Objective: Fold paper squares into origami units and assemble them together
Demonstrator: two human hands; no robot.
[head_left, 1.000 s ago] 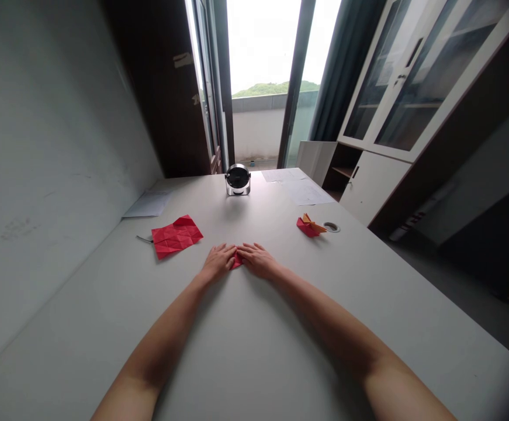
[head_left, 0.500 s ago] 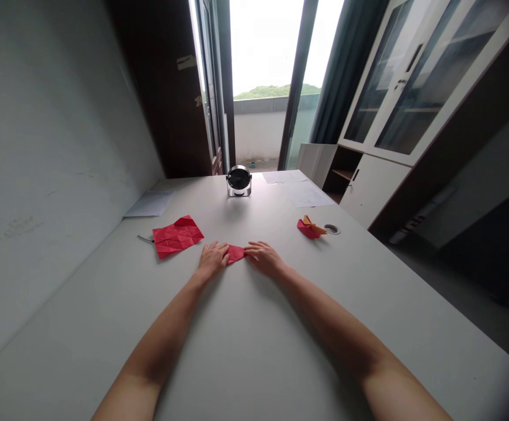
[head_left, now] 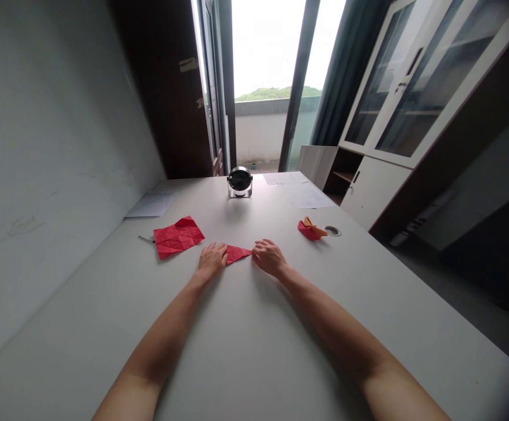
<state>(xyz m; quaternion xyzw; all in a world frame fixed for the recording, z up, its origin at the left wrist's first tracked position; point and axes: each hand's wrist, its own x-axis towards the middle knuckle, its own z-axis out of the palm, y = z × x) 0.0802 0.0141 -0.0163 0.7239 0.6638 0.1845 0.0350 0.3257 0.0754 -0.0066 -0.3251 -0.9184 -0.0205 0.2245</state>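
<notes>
The smooth white table (head_left: 245, 351) carries a round black-and-silver device (head_left: 239, 182) near its far edge, white paper sheets (head_left: 310, 196) at the far right corner, a creased red paper sheet (head_left: 178, 238) toward the left edge, a folded red-and-orange paper piece (head_left: 310, 230) near the right edge, and, between those side edges, a flat red paper triangle (head_left: 236, 254).

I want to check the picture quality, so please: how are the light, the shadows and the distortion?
Head view: window blown out to white, glare on the far table; head view: soft shadow below the right arm; head view: wide-angle stretch, cabinet slanting, lower right corner dark; head view: red paper at the left hand too small to show fine creases.
</notes>
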